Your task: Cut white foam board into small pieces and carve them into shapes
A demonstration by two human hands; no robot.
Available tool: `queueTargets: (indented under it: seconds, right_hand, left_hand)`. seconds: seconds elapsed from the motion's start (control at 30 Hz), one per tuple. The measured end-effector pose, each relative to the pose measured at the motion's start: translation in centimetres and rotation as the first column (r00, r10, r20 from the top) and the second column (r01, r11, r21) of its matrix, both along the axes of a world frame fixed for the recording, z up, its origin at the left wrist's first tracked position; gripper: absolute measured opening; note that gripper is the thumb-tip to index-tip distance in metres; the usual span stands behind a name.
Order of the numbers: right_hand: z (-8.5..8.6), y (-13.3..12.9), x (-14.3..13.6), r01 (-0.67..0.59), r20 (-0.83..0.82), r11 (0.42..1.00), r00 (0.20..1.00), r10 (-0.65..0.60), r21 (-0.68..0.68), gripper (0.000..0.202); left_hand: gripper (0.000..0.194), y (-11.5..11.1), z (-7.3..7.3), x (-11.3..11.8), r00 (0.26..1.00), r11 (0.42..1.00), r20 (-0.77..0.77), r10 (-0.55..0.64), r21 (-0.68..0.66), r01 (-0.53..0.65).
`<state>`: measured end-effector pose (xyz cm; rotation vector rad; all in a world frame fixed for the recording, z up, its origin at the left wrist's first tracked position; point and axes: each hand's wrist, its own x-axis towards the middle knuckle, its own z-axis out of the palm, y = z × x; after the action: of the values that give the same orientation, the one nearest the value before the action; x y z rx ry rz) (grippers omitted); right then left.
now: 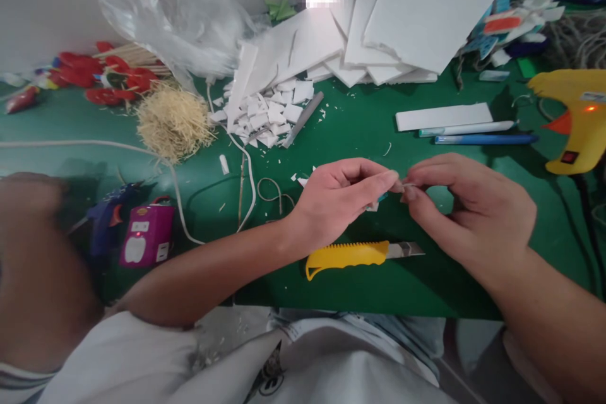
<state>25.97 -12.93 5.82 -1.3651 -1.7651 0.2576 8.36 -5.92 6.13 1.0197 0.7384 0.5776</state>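
Note:
Over the green table, my left hand [331, 199] and my right hand [468, 202] meet fingertip to fingertip. Between them shows a short bit of thin, greyish strand [408, 185], pinched from both sides; most of it is hidden by the fingers. A small teal and white bit [379, 199] peeks out below my left fingers, and I cannot tell whether it is held. Just below my hands lies a yellow utility knife [350, 255] with its blade out, pointing right. A thin cord [272, 186] curls on the table left of my left hand.
Cut white foam pieces [272, 112] and stacked foam boards [411, 12] lie at the back. Pens [485, 139] and a yellow glue gun [575, 120] are on the right. Leftward are a straw bundle [173, 121], a purple power adapter [148, 233] and another person's arm [42, 265].

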Motion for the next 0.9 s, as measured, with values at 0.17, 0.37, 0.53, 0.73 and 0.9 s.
queueTargets:
  seconds: [0.17,0.37,0.53,0.73,0.9]
  right_hand:
    - [-0.1,-0.18,-0.12,0.033,-0.083,0.999,0.996,-0.036,-0.03,0.02]
    - [-0.6,-0.32,-0.15,0.026,-0.196,0.995,0.981,-0.007,0.096,0.028]
    - [-0.1,-0.41,0.44,0.001,0.079,0.988,0.997,-0.014,0.157,0.031]
    - [-0.01,-0.15,0.21,-0.01,0.166,0.973,0.986,-0.03,0.232,0.025]
    - [-0.07,-0.23,0.29,-0.014,0.067,0.988,0.998,0.003,0.156,0.027]
  left_hand:
    - [0.046,-0.03,-0.07,0.04,0.999,0.991,-0.016,0.04,0.131,-0.038]
    - [0.036,-0.33,-0.11,-0.16,0.994,0.968,-0.084,0.076,0.246,-0.053]
    - [0.035,-0.45,-0.3,-0.23,0.994,0.957,-0.062,0.087,0.284,-0.066]
    - [0.029,-0.62,-0.33,-0.24,0.995,0.948,-0.059,0.084,0.311,-0.062]
    - [0.019,-0.75,-0.19,-0.48,0.988,0.907,-0.135,0.075,0.421,-0.011]
